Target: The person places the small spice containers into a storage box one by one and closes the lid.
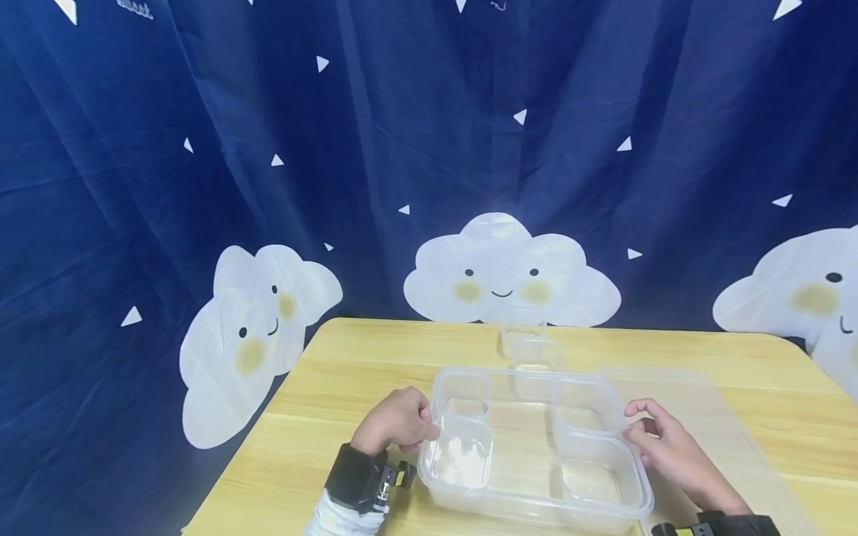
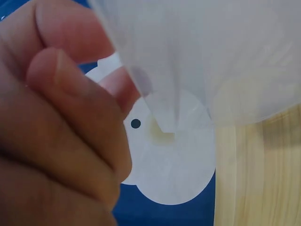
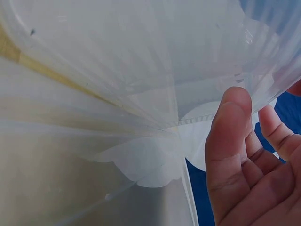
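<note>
A large clear plastic container [image 1: 523, 502] stands near the front of the wooden table, with small clear boxes [image 1: 462, 454] set in its left and right ends and a bare middle. My left hand [image 1: 401, 420] grips its left rim, the thumb at the edge and the other fingers curled; the left wrist view shows the fingers against the translucent wall [image 2: 188, 70]. At the opposite end, my right hand [image 1: 666, 443] holds the right rim between thumb and index finger. In the right wrist view the thumb [image 3: 230, 132] lies along the container's outer wall.
A large, flat clear lid [image 1: 704, 424] lies on the table to the right, partly under my right arm. Behind the container stand small clear boxes [image 1: 526, 339]. The wooden table [image 1: 322, 417] reaches back to a dark blue curtain [image 1: 375, 149] printed with clouds.
</note>
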Demonstrator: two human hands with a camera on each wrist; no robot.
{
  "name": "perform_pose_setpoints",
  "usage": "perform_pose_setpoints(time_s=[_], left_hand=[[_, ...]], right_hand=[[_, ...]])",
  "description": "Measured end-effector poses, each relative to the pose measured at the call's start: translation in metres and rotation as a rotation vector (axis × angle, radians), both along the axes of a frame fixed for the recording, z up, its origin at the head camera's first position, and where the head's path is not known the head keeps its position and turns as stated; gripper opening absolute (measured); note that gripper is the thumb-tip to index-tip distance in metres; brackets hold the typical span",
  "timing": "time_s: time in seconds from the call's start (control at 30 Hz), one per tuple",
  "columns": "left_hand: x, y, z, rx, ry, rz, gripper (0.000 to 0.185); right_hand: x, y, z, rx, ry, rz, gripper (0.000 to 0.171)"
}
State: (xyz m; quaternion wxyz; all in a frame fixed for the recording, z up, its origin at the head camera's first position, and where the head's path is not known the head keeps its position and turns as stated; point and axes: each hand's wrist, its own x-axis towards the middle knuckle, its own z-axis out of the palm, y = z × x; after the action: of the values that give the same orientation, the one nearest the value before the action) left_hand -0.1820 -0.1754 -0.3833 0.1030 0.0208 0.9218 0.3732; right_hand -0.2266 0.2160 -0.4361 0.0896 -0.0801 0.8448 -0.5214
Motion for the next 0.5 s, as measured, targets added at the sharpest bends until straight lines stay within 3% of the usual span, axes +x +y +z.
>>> perform_pose_setpoints(time_s=[0.2,0.5], left_hand=[[-0.0022,-0.0018,-0.0016,-0.052,0.039,0.016,0.032],[-0.0044,-0.0014,-0.0041,-0.047,0.036,0.013,0.036]], right_hand=[[0.0002,0.0001,0.0008,-0.001,-0.001,0.000,0.031],[-0.0003,-0.0004,-0.0004,-0.016,-0.003,-0.001,0.031]])
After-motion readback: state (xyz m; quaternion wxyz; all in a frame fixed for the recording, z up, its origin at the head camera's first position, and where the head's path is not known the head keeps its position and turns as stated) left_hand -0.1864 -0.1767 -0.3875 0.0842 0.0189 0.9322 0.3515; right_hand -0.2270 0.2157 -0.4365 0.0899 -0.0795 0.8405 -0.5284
